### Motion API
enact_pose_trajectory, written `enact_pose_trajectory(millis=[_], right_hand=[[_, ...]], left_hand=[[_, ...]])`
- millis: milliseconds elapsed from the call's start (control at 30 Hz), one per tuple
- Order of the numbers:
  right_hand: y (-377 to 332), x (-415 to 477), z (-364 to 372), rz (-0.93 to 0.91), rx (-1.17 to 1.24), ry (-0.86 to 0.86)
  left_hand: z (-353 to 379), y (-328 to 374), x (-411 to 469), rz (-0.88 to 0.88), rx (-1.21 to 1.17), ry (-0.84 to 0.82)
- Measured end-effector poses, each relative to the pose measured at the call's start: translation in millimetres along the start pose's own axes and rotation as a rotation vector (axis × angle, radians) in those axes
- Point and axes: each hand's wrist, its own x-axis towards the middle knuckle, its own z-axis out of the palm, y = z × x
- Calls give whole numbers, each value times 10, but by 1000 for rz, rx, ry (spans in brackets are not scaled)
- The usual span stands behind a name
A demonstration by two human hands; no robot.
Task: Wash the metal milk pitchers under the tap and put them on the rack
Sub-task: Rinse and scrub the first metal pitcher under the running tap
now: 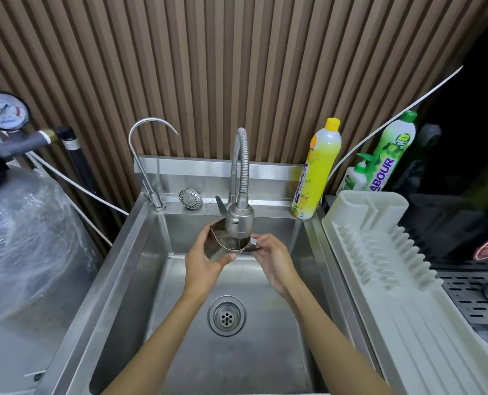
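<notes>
Steel is sitting in both grips. The left hand [205,263] is wrapping its fingers [228,257] round the wall of the pitcher [225,246], thumb across the front, seemingly carrying the weight from the side and below. The right hand [271,259] is pinching the far side, at the rim or the handle, I cannot tell which, probably steadying the vessel so it can be turned.

Both hands are holding the pitcher upright, mouth up, directly under the head of the tap [238,223], close enough that the head is overlapping the rim. That way water is going straight inside. Some seems to be pooling there, though the stream itself is hard to make out. The pitcher is hanging above the floor of the sink [128,266], toward its back wall, so any overflow is running down to the drain [226,315].

Rinsing looks to be under way rather than done.

Just beside the sink on the right, the white rack [379,252] is lying within easy reach, and the pitcher is not yet on it.
</notes>
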Motion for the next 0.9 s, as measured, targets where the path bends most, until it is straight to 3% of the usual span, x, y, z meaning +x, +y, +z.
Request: enact_pose_trajectory(millis=[200, 300, 467, 567, 633, 767, 900], right_hand=[[162, -24, 10, 171, 240, -52], [204, -68, -23, 202, 149, -83], [123, -194, -106, 217, -195, -55], [-31, -244, -128, 202, -403, -3], [-142, -251, -118, 186, -557, 48], [-312, -277, -79, -15, -1099, 124], [-407, -318, -78, -147, -1102, 146]], left_hand=[[-128, 105, -87, 148, 285, -58], [-119, 179, -159, 135, 405, -19], [-94, 137, -211, -60, 466, -36], [-28, 84, -282, -138, 368, -49], [-4, -12, -313, -262, 184, -79], [54, -164, -363, -401, -163, -175], [203, -211, -304, -347, -252, -162]])
